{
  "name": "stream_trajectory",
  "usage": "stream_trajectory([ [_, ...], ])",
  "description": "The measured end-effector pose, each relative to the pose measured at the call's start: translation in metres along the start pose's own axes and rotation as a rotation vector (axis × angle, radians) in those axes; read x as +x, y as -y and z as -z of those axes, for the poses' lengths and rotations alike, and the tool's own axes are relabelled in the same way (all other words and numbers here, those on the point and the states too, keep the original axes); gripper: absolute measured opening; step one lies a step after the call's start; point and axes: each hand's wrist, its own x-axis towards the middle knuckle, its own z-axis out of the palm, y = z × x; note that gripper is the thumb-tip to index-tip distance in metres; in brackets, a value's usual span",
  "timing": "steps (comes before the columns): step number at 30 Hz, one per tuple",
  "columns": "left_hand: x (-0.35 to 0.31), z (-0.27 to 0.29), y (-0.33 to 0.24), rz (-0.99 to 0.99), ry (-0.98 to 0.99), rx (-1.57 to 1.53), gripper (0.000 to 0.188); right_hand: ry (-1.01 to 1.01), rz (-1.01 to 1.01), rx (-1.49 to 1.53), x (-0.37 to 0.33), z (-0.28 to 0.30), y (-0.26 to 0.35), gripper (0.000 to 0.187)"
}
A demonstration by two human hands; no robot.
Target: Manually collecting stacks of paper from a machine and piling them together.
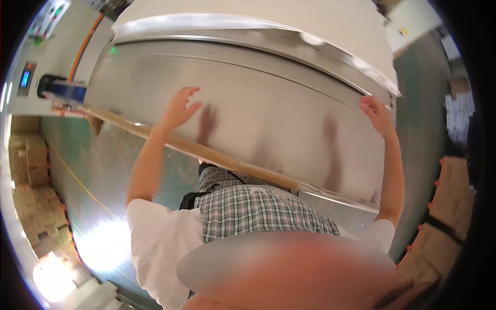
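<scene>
My left hand [182, 107] is raised over the left part of a shiny metal tabletop [268, 113]. Its thumb stands apart from the fingers and it holds nothing. Near the table's right end, my right hand [376, 114] hovers with loosely bent, parted fingers and nothing visible in them. A wide white sheet [253, 13] lies across the far side, its front edge glossy and uneven. The right hand is nearest to that sheet's right corner, apart from it. Blurred reflections of both arms show in the metal.
A brown strip [206, 151] runs along the table's near edge, close to my checked apron [263, 209]. Stacked cartons [39, 206] stand on the left, and more cartons [449, 191] on the right. A blue object [70, 92] sits beside the table's left end.
</scene>
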Motion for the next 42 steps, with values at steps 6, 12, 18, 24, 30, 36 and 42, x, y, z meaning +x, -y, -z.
stream_trajectory([
  [6, 0.022, 0.171, 0.205, 0.107, -0.284, 0.046, 0.039, 0.428, -0.031, -0.143, 0.138, -0.213, 0.091, 0.013],
  [12, 0.045, 0.313, 0.366, 0.168, -0.454, -0.011, 0.032, 0.391, 0.060, -0.669, 0.194, -0.368, 0.207, 0.028],
  [18, 0.121, 0.399, 0.460, 0.194, -0.551, 0.010, 0.030, 0.723, -0.688, -0.562, 0.239, -0.397, 0.265, 0.023],
  [24, 0.238, 0.422, 0.537, 0.209, -0.738, -0.198, 0.032, 0.697, -0.489, -0.801, 0.249, -0.405, 0.263, 0.034],
  [30, 0.333, 0.403, 0.598, 0.257, -0.892, -0.658, 0.031, 0.649, -0.682, -0.928, 0.243, -0.407, 0.228, 0.063],
  [36, 0.371, 0.390, 0.579, 0.268, -0.854, -0.848, 0.040, 0.484, -0.710, -0.923, 0.230, -0.403, 0.228, 0.059],
  [42, 0.368, 0.394, 0.563, 0.311, -0.840, -0.852, 0.037, 0.527, -0.789, -0.966, 0.240, -0.407, 0.245, 0.057],
])
